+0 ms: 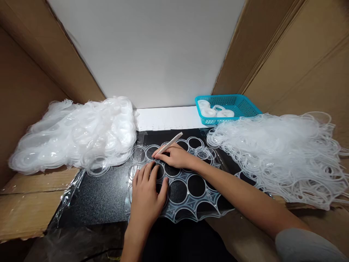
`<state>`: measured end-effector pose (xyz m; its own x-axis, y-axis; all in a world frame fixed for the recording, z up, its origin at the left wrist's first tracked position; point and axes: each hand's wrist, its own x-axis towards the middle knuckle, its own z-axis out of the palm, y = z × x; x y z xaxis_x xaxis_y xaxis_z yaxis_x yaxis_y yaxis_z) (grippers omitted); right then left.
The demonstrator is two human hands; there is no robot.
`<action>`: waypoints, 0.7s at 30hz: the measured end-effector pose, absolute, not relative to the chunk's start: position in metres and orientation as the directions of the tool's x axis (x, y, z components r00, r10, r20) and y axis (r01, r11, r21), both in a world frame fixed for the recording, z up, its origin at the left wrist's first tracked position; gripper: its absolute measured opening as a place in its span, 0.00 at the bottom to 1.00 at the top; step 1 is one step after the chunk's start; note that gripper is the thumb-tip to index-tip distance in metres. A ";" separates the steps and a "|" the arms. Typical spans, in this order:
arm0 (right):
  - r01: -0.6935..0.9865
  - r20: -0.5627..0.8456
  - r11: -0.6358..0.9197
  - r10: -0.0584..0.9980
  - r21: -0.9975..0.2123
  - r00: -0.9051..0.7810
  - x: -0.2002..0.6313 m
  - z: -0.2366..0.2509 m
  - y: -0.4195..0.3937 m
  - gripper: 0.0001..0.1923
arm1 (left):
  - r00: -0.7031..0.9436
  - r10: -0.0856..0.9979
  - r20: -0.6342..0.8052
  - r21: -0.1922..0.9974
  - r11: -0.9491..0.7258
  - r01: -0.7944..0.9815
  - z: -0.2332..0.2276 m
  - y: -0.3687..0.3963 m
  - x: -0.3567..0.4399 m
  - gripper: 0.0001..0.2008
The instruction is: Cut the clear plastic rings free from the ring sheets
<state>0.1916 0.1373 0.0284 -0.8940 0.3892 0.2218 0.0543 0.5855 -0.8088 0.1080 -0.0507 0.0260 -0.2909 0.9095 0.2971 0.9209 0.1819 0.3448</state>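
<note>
My right hand grips a slim white pen-shaped tool, its lower end hidden behind the fingers. Under both hands lies a clear plastic sheet with rows of round holes rimmed by rings. My left hand rests palm down on the sheet's left part, fingers stretched out and holding nothing. A few loose clear rings lie on the sheet's right side, beyond my right wrist.
A heap of clear plastic pieces stands at left, with one ring-shaped piece at its front. Tangled thin rings pile up at right. A blue basket behind holds several white ring bundles. Cardboard walls flank the black work surface.
</note>
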 end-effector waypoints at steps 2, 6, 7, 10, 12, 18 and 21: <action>0.050 0.225 0.601 0.374 -0.798 -0.900 0.192 0.028 0.138 0.12 | -0.291 0.911 0.291 0.322 0.193 0.927 0.026 -0.049 0.108 0.19; 0.000 0.277 0.655 0.320 -0.756 -0.906 0.193 0.025 0.138 0.12 | -0.305 0.917 0.259 0.304 0.222 0.926 0.029 -0.043 0.105 0.20; -0.041 0.315 0.683 0.282 -0.730 -0.906 0.193 0.023 0.137 0.12 | -0.309 0.918 0.249 0.312 0.226 0.923 0.030 -0.043 0.103 0.20; -0.168 0.436 0.796 0.130 -0.582 -0.890 0.195 0.018 0.135 0.13 | -0.316 0.923 0.220 0.353 0.227 0.908 0.032 -0.042 0.099 0.20; -0.183 0.467 0.875 0.055 -0.448 -0.882 0.195 0.015 0.131 0.13 | -0.318 0.926 0.203 0.380 0.225 0.897 0.033 -0.044 0.097 0.19; -0.084 0.430 0.940 0.071 -0.331 -0.900 0.188 0.020 0.123 0.10 | -0.328 0.921 0.210 0.412 0.221 0.884 0.033 -0.048 0.098 0.16; -0.065 0.365 0.841 0.162 -0.537 -0.917 0.182 0.026 0.127 0.12 | -0.337 0.908 0.249 0.436 0.205 0.876 0.031 -0.050 0.098 0.12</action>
